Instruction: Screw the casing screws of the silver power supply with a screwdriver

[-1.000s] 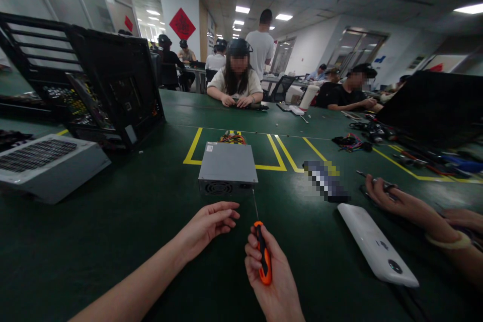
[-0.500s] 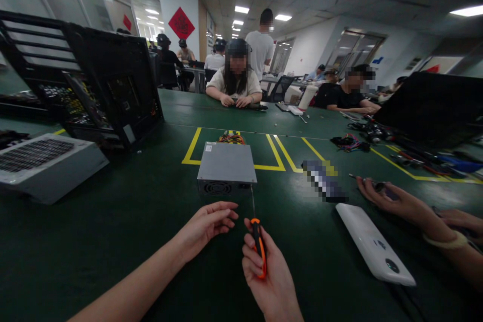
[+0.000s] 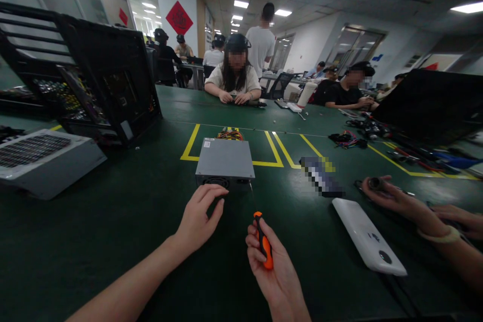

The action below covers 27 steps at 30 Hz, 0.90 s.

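A grey computer power supply (image 3: 225,157) lies on the green table, its fan side facing me and a bundle of coloured cables (image 3: 230,134) behind it. My right hand (image 3: 277,266) is wrapped round the orange and black handle of a screwdriver (image 3: 264,244). The thin shaft points away from me, its tip close to the power supply's lower right corner; whether they touch I cannot tell. My left hand (image 3: 199,216) holds nothing. Its fingers are apart and curved at the front of the power supply, partly covering the fan grille; contact is unclear.
To the left stand an open black computer case (image 3: 109,80) and another power supply (image 3: 56,163). On the right lie a white power bank (image 3: 368,234) and a pixelated object (image 3: 320,176), beside a co-worker's hands (image 3: 400,201). Someone sits opposite. Cables (image 3: 347,139) and tools lie further right.
My left hand has moved up to the front of the power supply and turned palm down. My right hand has drawn the screwdriver slightly back and to the right.
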Motion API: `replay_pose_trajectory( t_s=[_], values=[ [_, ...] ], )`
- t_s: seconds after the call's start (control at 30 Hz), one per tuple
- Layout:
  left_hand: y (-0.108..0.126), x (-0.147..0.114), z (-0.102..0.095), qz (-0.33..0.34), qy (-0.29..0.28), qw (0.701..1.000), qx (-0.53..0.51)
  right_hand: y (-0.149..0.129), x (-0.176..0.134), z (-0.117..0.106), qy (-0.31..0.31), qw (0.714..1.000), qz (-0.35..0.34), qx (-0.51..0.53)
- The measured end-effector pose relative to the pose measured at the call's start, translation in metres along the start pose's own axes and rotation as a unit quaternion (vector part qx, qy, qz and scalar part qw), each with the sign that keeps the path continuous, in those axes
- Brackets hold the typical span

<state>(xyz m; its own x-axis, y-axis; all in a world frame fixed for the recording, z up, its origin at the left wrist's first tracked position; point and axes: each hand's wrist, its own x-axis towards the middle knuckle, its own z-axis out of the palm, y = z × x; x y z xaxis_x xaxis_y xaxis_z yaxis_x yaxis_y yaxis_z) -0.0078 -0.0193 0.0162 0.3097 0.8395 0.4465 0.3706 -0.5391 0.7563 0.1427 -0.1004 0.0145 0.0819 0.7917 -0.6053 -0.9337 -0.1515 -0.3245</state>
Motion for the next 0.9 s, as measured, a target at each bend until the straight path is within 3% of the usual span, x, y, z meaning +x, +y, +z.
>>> replay_pose_trajectory(
  t_s=[0.1,0.3,0.4,0.5,0.6,0.73,0.9],
  values=[
    [-0.002,0.005,0.001,0.121,0.016,0.980,0.159,0.001,0.001,-0.003,0.000,0.999,-0.019,-0.034],
    [-0.011,0.012,0.006,0.137,-0.031,0.938,0.316,-0.004,0.002,-0.006,-0.049,0.998,0.017,-0.043],
    [-0.010,0.011,0.004,0.134,-0.043,0.935,0.326,-0.007,0.002,-0.009,-0.053,0.993,-0.030,-0.097],
    [-0.008,0.010,0.003,0.126,-0.043,0.938,0.321,-0.010,0.002,-0.014,-0.030,0.962,-0.149,-0.228],
    [-0.008,0.009,0.004,0.118,-0.045,0.939,0.321,-0.015,0.001,-0.017,-0.001,0.878,-0.293,-0.377],
    [-0.009,0.009,0.005,0.115,-0.048,0.937,0.326,-0.017,-0.004,-0.014,0.044,0.717,-0.428,-0.549],
    [-0.008,0.009,0.005,0.118,-0.045,0.941,0.313,-0.010,-0.009,-0.010,0.033,0.522,-0.582,-0.623]
  ],
)
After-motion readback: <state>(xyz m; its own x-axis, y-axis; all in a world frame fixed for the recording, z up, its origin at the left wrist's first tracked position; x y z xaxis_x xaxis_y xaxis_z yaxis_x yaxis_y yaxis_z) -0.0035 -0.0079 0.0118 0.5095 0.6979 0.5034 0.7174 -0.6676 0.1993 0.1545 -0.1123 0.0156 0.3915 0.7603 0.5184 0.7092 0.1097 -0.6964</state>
